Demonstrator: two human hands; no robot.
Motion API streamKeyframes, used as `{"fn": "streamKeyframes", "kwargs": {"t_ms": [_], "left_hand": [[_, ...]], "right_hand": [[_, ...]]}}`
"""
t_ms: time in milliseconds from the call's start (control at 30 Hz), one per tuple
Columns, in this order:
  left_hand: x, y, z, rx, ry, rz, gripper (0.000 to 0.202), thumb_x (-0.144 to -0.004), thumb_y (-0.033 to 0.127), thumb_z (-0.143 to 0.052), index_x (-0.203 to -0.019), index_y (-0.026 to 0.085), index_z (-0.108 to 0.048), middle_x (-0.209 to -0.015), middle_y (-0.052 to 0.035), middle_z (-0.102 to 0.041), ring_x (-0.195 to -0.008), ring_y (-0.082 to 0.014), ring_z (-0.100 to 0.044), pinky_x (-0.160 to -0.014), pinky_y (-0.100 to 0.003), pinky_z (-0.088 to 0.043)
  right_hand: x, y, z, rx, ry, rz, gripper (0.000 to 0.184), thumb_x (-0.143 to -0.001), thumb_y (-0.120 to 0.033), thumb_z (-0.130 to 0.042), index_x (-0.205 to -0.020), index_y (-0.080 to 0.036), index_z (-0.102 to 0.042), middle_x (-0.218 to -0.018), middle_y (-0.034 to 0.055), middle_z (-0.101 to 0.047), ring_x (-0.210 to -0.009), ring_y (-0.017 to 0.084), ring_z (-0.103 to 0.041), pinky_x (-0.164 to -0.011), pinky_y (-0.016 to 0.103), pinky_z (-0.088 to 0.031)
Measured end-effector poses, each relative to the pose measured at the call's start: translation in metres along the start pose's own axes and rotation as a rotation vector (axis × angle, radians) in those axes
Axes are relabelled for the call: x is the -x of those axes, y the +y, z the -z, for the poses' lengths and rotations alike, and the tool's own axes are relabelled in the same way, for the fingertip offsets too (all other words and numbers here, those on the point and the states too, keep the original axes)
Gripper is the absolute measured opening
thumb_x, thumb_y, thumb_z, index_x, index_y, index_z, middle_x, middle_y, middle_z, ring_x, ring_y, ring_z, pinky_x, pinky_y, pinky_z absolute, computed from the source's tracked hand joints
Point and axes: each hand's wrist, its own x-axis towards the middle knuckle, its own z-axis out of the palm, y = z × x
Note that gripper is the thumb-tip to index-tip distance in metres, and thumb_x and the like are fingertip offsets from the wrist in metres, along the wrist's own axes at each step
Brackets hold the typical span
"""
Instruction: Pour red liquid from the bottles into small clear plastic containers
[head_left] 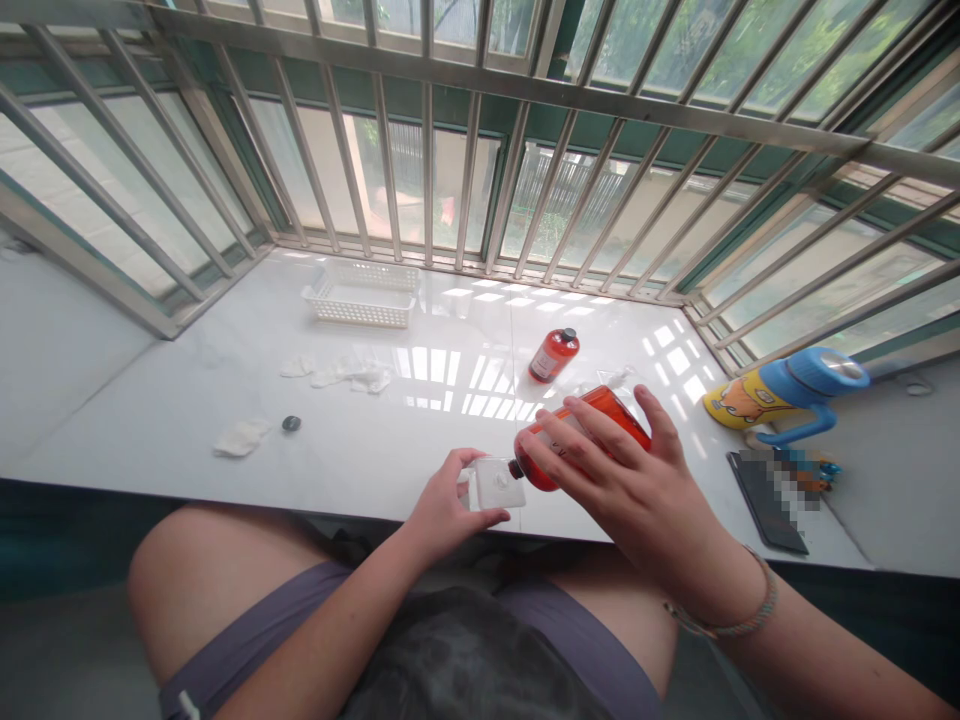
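My right hand point(615, 470) is wrapped round a large bottle of red liquid point(534, 462), tipped so that its dark neck points down to the left. That neck is close over a small clear square container point(501, 484), which my left hand point(442, 505) grips by its side at the front edge of the ledge. Whether liquid is flowing I cannot tell. Farther back stands a smaller bottle of red liquid point(553, 356) with a black cap on. A loose black cap point(292, 424) lies to the left of my left hand.
Crumpled white tissues point(241, 437) lie on the left of the white ledge point(420, 420). A white perforated basket point(364, 308) stands at the back near the barred window. On the right are a yellow and blue flask point(787, 390) and a dark phone point(765, 505) beside small blue items.
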Motion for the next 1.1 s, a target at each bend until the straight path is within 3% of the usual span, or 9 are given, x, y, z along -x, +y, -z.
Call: {"fn": "streamKeyframes", "kwargs": {"t_ms": [167,300,500,600,700,800,933,1100], "left_hand": [[0.0,0.0,-0.002,0.012,-0.004,-0.004,0.08,-0.069,0.037,-0.102,-0.133,0.026,-0.056,-0.138,-0.0111,-0.068,-0.119,-0.0322,-0.075,-0.102,-0.046,-0.062],[0.002,0.002,-0.001,0.026,0.009,-0.007,0.079,-0.069,0.035,-0.102,-0.132,0.025,-0.056,-0.137,-0.0106,-0.068,-0.119,-0.0317,-0.074,-0.104,-0.047,-0.061],[0.009,0.003,0.008,-0.034,0.043,-0.041,0.075,-0.071,0.036,-0.101,-0.132,0.026,-0.059,-0.138,-0.01,-0.067,-0.123,-0.0311,-0.071,-0.108,-0.048,-0.06],[0.012,0.001,0.016,-0.076,0.05,-0.051,0.075,-0.076,0.041,-0.098,-0.137,0.027,-0.057,-0.146,-0.0123,-0.063,-0.131,-0.0327,-0.068,-0.112,-0.051,-0.058],[0.015,-0.002,0.025,-0.185,0.053,-0.079,0.075,-0.084,0.043,-0.092,-0.147,0.03,-0.053,-0.164,-0.0158,-0.051,-0.155,-0.0363,-0.05,-0.127,-0.056,-0.043],[0.017,-0.003,0.033,-0.319,0.071,-0.072,0.076,-0.089,0.044,-0.088,-0.153,0.032,-0.048,-0.176,-0.0176,-0.036,-0.167,-0.0361,-0.03,-0.135,-0.059,-0.027],[0.016,-0.002,0.042,-0.398,0.106,-0.038,0.074,-0.094,0.045,-0.081,-0.156,0.032,-0.043,-0.18,-0.0195,-0.029,-0.169,-0.0349,-0.026,-0.136,-0.059,-0.023],[0.014,0.001,0.051,-0.431,0.098,-0.003,0.076,-0.099,0.046,-0.074,-0.162,0.029,-0.034,-0.18,-0.0199,-0.027,-0.17,-0.0321,-0.023,-0.137,-0.059,-0.019]], "right_hand": [[0.003,0.001,-0.004,-0.058,-0.024,-0.035,0.055,-0.105,-0.007,-0.057,-0.153,-0.034,-0.059,-0.152,0.0,-0.069,-0.151,0.029,-0.055,-0.139,0.065,-0.006],[0.009,0.004,-0.021,-0.136,-0.046,-0.12,0.059,-0.104,-0.005,-0.058,-0.154,-0.036,-0.057,-0.153,0.0,-0.069,-0.149,0.031,-0.056,-0.137,0.066,-0.012],[0.028,-0.003,-0.068,-0.444,-0.06,-0.385,0.059,-0.101,-0.017,-0.068,-0.154,-0.035,-0.051,-0.153,0.0069,-0.067,-0.146,0.035,-0.058,-0.129,0.071,-0.028],[0.037,-0.015,-0.092,-0.733,-0.019,-0.59,0.066,-0.095,-0.027,-0.077,-0.154,-0.035,-0.049,-0.151,0.0086,-0.065,-0.14,0.034,-0.063,-0.122,0.064,-0.045],[0.044,-0.026,-0.113,-0.976,0.01,-0.784,0.072,-0.086,-0.039,-0.087,-0.149,-0.034,-0.051,-0.149,0.0093,-0.065,-0.133,0.033,-0.067,-0.113,0.053,-0.057],[0.05,-0.034,-0.132,-1.115,0.015,-0.907,0.076,-0.082,-0.044,-0.091,-0.146,-0.032,-0.051,-0.145,0.0101,-0.066,-0.129,0.032,-0.07,-0.113,0.052,-0.057],[0.055,-0.038,-0.147,-1.169,0.017,-0.934,0.077,-0.082,-0.044,-0.091,-0.146,-0.031,-0.049,-0.145,0.0118,-0.067,-0.128,0.031,-0.072,-0.112,0.051,-0.057],[0.061,-0.04,-0.156,-1.022,0.037,-0.854,0.079,-0.087,-0.045,-0.088,-0.151,-0.027,-0.046,-0.144,0.0163,-0.067,-0.122,0.032,-0.075,-0.104,0.05,-0.063]]}}
